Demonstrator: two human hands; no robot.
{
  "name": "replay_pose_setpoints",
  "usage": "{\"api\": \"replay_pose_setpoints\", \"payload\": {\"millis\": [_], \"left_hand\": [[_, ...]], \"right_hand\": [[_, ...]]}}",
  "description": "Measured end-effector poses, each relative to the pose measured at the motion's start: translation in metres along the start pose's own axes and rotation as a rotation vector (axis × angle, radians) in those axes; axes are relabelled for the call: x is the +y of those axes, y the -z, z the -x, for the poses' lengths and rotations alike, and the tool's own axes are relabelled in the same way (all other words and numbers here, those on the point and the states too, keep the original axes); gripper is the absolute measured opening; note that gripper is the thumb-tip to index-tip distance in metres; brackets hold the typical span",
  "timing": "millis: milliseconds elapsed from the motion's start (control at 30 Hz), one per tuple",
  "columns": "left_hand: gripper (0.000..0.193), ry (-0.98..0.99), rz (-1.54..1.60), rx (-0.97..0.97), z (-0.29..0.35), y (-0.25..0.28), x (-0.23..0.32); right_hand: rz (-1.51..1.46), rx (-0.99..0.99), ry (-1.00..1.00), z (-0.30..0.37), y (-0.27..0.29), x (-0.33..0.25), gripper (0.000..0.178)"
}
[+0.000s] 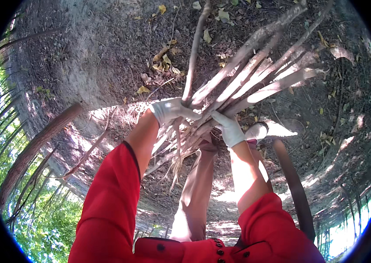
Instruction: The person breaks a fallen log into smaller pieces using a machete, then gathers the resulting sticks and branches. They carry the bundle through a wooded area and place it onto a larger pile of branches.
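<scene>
A bundle of long, bare sticks (pixel 242 78) fans out from between my hands toward the far right. Its thinner, twiggy ends hang below toward my legs. My left hand (pixel 174 110), in a white glove, is closed round the left side of the bundle, the thumb lying across the sticks. One thick stick (pixel 195 50) stands off from the rest and points straight ahead past this hand. On the right side, my white-gloved right hand (pixel 229 128) grips the same bundle, its thumb on top; the other fingers are mostly hidden beneath.
Dry soil with yellow leaves (pixel 164 65) and twigs lies around. To the left a tree trunk (pixel 40 149) rises, with a thin branch (pixel 89 153) beside it. Another trunk (pixel 294 188) stands at the lower right. My shoe (pixel 258 130) is just beyond my right hand.
</scene>
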State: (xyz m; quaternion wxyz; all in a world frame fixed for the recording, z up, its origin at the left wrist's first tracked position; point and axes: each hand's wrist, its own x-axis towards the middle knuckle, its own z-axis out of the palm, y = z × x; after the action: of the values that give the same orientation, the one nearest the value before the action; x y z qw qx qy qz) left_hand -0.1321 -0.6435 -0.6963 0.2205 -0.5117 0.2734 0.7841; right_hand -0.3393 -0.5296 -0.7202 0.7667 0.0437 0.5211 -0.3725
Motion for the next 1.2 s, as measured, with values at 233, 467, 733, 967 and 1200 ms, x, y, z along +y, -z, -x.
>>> {"api": "replay_pose_setpoints", "payload": {"millis": [233, 467, 733, 967, 1200], "left_hand": [[0.079, -0.131, 0.165, -0.031, 0.124, -0.033, -0.024], [0.065, -0.355, 0.062, 0.024, 0.293, -0.079, 0.009], [0.058, -0.484, 0.067, 0.219, 0.509, -0.155, 0.073], [0.054, -0.517, -0.048, 0.302, 0.677, -0.194, 0.126], [0.052, -0.595, -0.095, 0.285, 0.747, -0.243, 0.191]], "right_hand": [[0.031, -0.145, 0.056, 0.093, -0.074, -0.044, 0.016], [-0.033, -0.406, 0.133, 0.208, -0.167, -0.088, 0.028], [0.075, -0.48, 0.194, 0.368, -0.282, -0.161, 0.033], [0.092, -0.502, 0.461, 0.475, -0.367, -0.212, 0.031], [0.214, -0.372, 0.4, 0.558, -0.386, -0.291, 0.045]]}}
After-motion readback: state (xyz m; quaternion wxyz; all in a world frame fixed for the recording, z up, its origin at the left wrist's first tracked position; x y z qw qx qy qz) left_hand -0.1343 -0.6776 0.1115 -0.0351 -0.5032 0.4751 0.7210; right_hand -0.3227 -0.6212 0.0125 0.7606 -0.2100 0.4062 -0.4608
